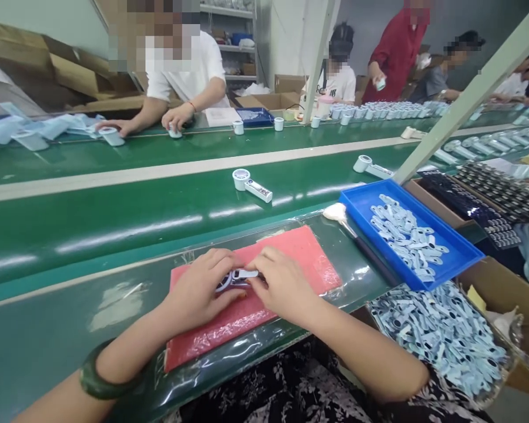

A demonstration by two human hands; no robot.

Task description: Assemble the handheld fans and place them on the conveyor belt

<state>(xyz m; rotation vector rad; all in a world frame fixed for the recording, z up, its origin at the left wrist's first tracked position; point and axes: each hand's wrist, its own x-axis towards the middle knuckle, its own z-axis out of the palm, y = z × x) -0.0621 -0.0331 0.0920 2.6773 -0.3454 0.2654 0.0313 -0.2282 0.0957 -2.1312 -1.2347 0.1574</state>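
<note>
Two hands [194, 289] [287, 288], fingers [221, 257] closed, hold one device [245, 274] inside the red mat's [306, 255] edges; free bench [55, 329] leftward.

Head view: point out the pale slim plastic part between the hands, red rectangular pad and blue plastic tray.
Pale slim plastic part [248, 274]: head view, light upper face.
Red rectangular pad [218, 329]: head view, bare near side.
Blue plastic tray [462, 257]: head view, bare floor.

Worktop [48, 329]: nearer the person than the conveyor belt [158, 217]
Mat [317, 258]: on the worktop
Handled device [245, 274]: over the mat, between left hand [203, 288] and right hand [286, 288]
Brush [365, 248]: between mat and tray [461, 252]
Tray: right of the brush, loose parts [409, 238] inside
Heap of parts [441, 341]: on the tray's near side
Cups [278, 124]: along the belt's far side
</note>
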